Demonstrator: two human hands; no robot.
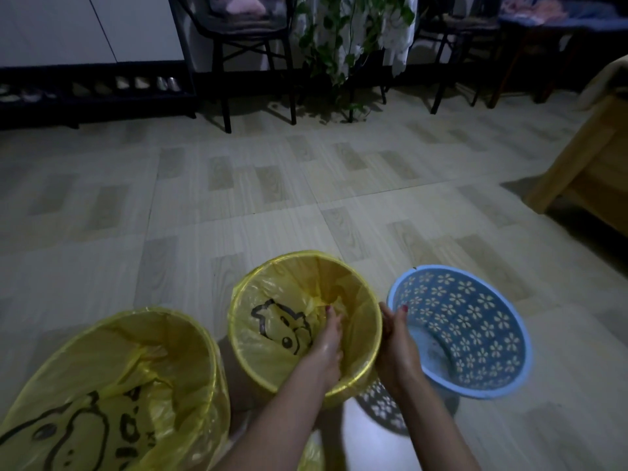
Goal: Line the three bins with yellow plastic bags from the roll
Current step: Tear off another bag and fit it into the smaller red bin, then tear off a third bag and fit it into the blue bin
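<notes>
Three upright bins, mouths up, line the lower frame: lined left bin (102, 396), lined middle bin (302, 321), bare blue bin (469, 334). Left hand (328, 351) presses fingers into the liner (272, 321); right hand (396, 341) grips the middle rim.

You can see a floor (238, 198) with pale wood-look tiles all around you. At the far wall there is a low dark shoe rack (95, 93) with shoes on it, and next to it a black chair (251, 45). A leafy green plant (343, 39) hangs down beside the chair, and a light wooden piece of furniture (591, 164) stands at your right.
</notes>
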